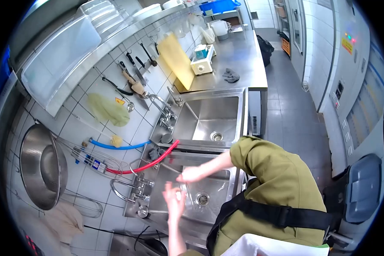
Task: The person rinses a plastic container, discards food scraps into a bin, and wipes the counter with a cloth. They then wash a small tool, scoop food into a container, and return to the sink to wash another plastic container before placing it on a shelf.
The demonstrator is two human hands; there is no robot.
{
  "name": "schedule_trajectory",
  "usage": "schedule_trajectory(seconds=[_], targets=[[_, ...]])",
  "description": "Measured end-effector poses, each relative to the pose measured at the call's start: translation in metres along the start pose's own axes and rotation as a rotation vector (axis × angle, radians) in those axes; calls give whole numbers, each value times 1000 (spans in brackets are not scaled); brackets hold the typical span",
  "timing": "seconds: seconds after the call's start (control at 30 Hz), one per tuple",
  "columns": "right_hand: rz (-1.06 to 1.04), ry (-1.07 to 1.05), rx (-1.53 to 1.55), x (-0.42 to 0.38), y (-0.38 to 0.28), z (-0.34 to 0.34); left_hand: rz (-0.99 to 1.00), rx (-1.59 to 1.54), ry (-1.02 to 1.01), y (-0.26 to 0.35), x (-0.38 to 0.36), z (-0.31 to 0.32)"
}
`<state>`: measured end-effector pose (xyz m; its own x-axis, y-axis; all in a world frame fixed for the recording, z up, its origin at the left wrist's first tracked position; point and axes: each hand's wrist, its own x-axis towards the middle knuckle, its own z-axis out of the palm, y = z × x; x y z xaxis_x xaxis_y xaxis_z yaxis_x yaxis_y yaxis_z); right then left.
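My left hand is held over the near steel sink, fingers apart and raised, with a small white patch in its palm. Just beside it my right hand reaches in from the far side over the same basin. Its fingers are smeared and partly turned from view. Water glistens on the basin floor around the drain. A curved chrome tap stands at the wall side of this sink, close to my left hand.
A second sink adjoins this one, and a steel counter beyond holds a scale and a grey cloth. Red hose, knives and a large steel bowl line the wall. A grey bin stands behind me.
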<state>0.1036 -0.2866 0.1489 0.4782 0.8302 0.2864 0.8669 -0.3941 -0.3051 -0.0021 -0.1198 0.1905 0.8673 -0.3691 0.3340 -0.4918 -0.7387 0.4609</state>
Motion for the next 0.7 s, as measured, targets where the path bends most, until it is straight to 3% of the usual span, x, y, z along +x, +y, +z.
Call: schedule_trajectory(seconds=[0.03,0.1,0.13,0.2,0.23,0.27,0.3,0.33,0.37,0.4,0.53,0.7], targets=[[-114,-4,-28,-3,22,-11,-65,140,108,8,-2,-14],[3,-42,-109,-17,37,-82,-345,272,259,0,-16,-35],[-218,255,-68,-28,77,-95,-482,249,344,-12,-32,-37],[154,-88,-212,-55,61,-226,-664,57,331,-55,-75,-17],[119,65,-361,-66,84,-263,-784,-71,70,-61,-96,-16],[118,156,-440,-82,81,-316,-780,7,-206,-158,-149,24],[219,286,-519,-93,75,-361,-904,85,-359,-163,-169,32],[108,388,-601,-103,95,-407,-1021,141,-395,-160,-179,39],[175,451,-634,-112,96,-453,-1100,160,-413,-160,-182,47],[96,574,-759,-117,102,-496,-1156,168,-417,-159,-177,55],[113,1045,-1027,-101,134,-623,-1218,158,-345,-135,-114,83],[10,1467,-847,9,214,-700,-1128,126,-122,-65,-9,98]])
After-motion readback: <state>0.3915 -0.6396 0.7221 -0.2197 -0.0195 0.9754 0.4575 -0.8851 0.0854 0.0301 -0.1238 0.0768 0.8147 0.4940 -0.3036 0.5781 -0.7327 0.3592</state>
